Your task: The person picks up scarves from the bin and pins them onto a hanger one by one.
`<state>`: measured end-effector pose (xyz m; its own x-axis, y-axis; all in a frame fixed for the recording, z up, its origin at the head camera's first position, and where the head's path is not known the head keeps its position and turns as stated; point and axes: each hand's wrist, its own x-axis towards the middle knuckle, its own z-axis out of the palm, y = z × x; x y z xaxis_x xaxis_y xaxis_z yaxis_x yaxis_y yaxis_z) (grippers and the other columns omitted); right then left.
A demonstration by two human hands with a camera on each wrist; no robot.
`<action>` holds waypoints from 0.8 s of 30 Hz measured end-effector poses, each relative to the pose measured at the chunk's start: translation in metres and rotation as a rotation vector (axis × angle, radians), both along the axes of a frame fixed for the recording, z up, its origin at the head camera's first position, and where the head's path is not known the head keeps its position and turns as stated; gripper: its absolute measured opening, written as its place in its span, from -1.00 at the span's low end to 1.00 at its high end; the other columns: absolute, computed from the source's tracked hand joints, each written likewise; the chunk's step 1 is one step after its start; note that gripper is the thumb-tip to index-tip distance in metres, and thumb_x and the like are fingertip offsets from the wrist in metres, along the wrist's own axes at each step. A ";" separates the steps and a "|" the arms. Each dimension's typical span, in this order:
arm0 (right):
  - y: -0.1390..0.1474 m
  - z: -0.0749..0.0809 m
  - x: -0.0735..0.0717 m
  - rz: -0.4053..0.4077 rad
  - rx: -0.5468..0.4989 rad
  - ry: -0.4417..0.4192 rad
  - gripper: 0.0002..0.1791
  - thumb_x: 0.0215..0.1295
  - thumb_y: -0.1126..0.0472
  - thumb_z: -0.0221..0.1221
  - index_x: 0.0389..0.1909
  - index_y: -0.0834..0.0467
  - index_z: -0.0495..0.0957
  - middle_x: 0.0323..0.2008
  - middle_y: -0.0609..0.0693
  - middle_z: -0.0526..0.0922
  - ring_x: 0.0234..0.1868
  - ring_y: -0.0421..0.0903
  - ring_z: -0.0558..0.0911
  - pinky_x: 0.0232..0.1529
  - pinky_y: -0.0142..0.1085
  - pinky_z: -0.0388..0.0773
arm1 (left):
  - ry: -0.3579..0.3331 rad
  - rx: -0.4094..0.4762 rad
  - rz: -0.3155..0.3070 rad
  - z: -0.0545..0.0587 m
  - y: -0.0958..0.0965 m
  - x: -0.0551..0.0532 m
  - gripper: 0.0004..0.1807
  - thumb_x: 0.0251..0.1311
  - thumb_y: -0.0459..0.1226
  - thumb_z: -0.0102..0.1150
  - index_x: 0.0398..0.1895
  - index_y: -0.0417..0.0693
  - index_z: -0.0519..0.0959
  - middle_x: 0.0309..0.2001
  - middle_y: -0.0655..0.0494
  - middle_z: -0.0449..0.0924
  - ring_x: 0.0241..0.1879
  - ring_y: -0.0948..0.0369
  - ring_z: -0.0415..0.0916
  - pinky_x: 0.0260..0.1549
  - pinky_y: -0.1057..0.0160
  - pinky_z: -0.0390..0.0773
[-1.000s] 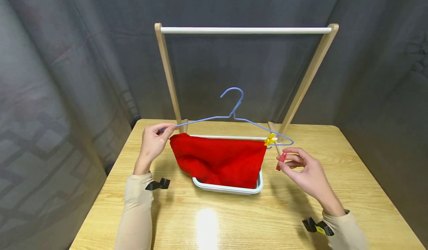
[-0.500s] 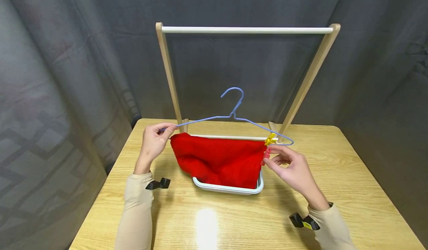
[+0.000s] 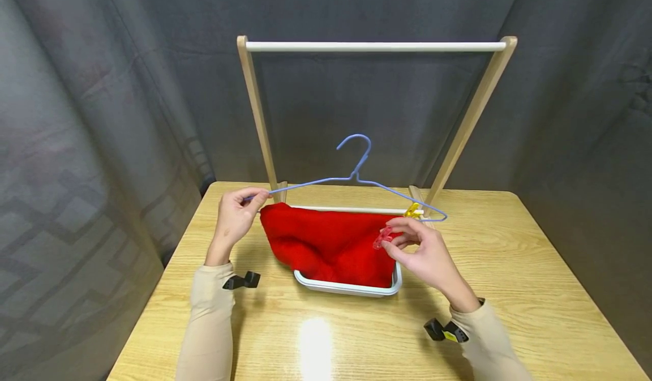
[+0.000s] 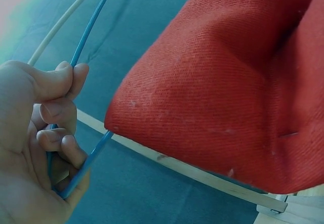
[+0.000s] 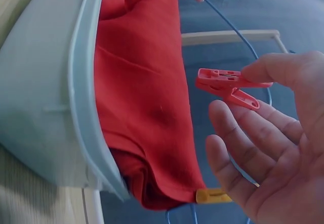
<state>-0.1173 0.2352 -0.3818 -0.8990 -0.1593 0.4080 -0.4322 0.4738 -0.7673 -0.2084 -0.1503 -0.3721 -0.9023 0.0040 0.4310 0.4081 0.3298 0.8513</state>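
A blue wire hanger is held up by my left hand, whose fingers curl round its left corner in the left wrist view. Over the hanger's lower bar drapes a red cloth. A yellow clothespin clips the cloth's right end to that bar. My right hand pinches a red clothespin between thumb and fingers, in front of the cloth's right part. In the right wrist view the red clothespin is apart from the cloth.
A pale plastic basin stands on the wooden table below the cloth. Behind it rises a wooden rack with a white top rail and a low white bar. Grey curtains surround the table.
My right hand has moved left with the red clothespin, from beside the cloth's right end to in front of it. The left hand and hanger have stayed nearly still.
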 end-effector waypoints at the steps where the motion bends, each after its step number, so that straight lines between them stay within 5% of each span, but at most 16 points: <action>1: -0.002 0.000 -0.001 0.005 0.002 0.000 -0.62 0.21 0.44 0.46 0.05 0.25 0.67 -0.17 0.10 0.85 -0.33 -0.28 0.75 -0.20 -0.41 0.70 | 0.002 -0.002 -0.001 0.000 0.000 0.000 -0.82 0.41 -0.35 0.32 -0.24 -0.31 0.82 -0.47 0.34 0.58 -0.56 0.35 0.28 -0.59 0.39 0.22; 8: -0.016 0.003 -0.009 0.028 -0.009 -0.004 -0.61 0.22 0.43 0.45 0.08 0.25 0.68 -0.16 0.11 0.85 -0.34 -0.26 0.75 -0.21 -0.42 0.69 | 0.013 -0.008 -0.009 -0.001 -0.001 -0.001 -0.83 0.40 -0.36 0.31 -0.25 -0.30 0.82 -0.47 0.39 0.59 -0.56 0.36 0.29 -0.58 0.40 0.24; 16: -0.031 0.003 -0.011 0.020 -0.010 -0.017 -0.65 0.18 0.40 0.49 0.01 0.22 0.75 -0.22 0.06 0.82 -0.40 -0.24 0.70 -0.27 -0.39 0.69 | 0.017 -0.004 -0.018 -0.001 0.000 -0.001 -0.83 0.41 -0.33 0.32 -0.23 -0.25 0.83 -0.45 0.15 0.64 -0.57 0.36 0.27 -0.58 0.41 0.22; 24: -0.042 0.001 -0.014 0.034 -0.006 -0.069 -0.65 0.21 0.36 0.49 0.03 0.16 0.72 -0.13 0.08 0.83 -0.38 -0.22 0.73 -0.22 -0.37 0.72 | 0.007 -0.005 -0.017 0.000 -0.001 0.000 -0.83 0.41 -0.33 0.32 -0.22 -0.26 0.83 -0.53 0.37 0.52 -0.60 0.36 0.25 -0.61 0.40 0.21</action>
